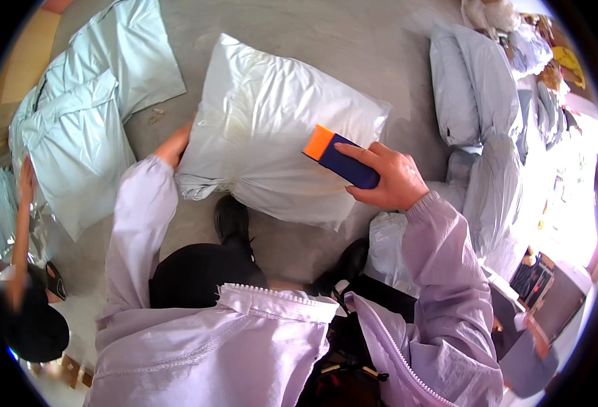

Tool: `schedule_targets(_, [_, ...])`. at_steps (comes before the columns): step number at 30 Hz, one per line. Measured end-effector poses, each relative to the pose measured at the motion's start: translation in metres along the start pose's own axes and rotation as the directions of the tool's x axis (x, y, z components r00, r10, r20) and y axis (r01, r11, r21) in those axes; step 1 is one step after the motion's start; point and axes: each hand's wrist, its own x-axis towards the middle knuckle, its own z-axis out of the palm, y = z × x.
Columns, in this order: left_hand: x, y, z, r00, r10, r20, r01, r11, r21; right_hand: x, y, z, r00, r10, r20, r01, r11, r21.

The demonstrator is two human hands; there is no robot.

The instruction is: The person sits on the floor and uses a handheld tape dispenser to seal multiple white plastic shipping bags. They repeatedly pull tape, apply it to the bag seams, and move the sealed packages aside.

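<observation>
A stuffed white plastic bag (273,117) lies before me over the grey floor, its surface creased and its near left corner gathered into a bunch. My left hand (177,145) holds the bag by its left side; the fingers are hidden behind the plastic. In my right hand (388,170) is a dark blue block-shaped handheld tool (347,160) with an orange end. I grip it by the blue part, and the orange end points up and left, over the right half of the bag. Whether the tool touches the plastic I cannot tell.
More filled plastic bags (82,127) lie at the left, where another person's arm (22,224) reaches to them. Grey stuffed bags (482,91) are piled at the right. A smaller white bag (390,249) sits beside my right shoe (347,264). Another person's arm (535,333) shows at lower right.
</observation>
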Motion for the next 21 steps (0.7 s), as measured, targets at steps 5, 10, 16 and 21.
schedule_targets(5, [-0.048, -0.007, 0.025, 0.929, 0.333, -0.162, -0.226, 0.855, 0.466, 0.016, 0.001, -0.002, 0.998, -0.051, 0.033, 0.049, 0.997, 0.067])
schedule_targets(10, [-0.041, -0.007, 0.027, 0.833, 0.506, -0.226, -0.301, 0.755, 0.582, 0.0, 0.028, -0.01, 0.992, -0.113, 0.048, 0.108, 0.99, 0.092])
schedule_targets(16, [-0.035, -0.006, 0.04, 0.81, 0.562, -0.165, -0.252, 0.59, 0.767, -0.058, 0.084, -0.004, 0.987, 0.017, 0.162, -0.039, 0.99, 0.136])
schedule_targets(21, [-0.013, -0.012, 0.03, 0.833, 0.519, -0.194, -0.247, 0.661, 0.709, -0.098, 0.146, 0.027, 0.967, 0.126, 0.222, -0.153, 0.982, 0.112])
